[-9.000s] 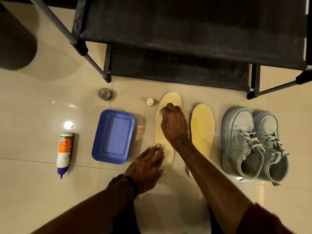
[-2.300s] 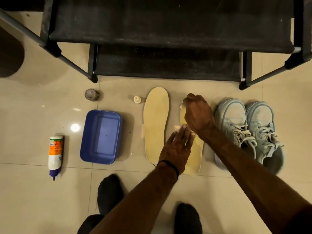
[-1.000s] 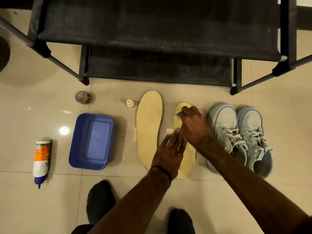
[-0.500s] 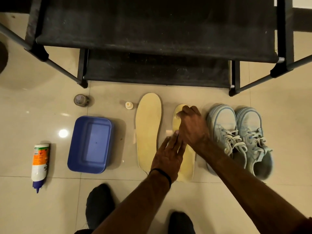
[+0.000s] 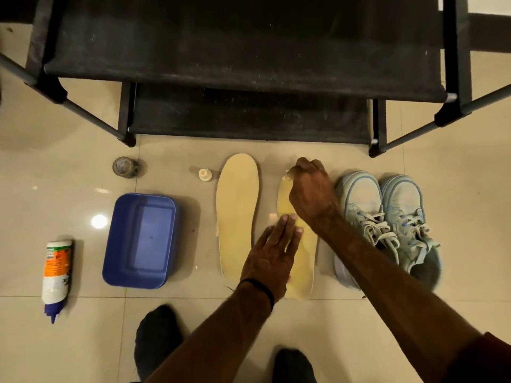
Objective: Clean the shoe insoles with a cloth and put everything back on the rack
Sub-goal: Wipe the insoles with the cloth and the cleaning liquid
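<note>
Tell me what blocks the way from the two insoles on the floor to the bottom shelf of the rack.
Nothing visible does. The left insole and right insole lie just in front of the bottom shelf, with only bare tile between. The small cap and the tape roll sit off to the left.

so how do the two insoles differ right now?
The left insole lies bare and untouched; the right insole is partly covered, with the left hand pressing flat on its middle and the right hand holding a cloth at its toe end. The left insole's toe reaches nearer the shoe rack; the right one sits lower, beside the sneakers. Both are pale yellow, flat on the floor, toes toward the rack.
</note>
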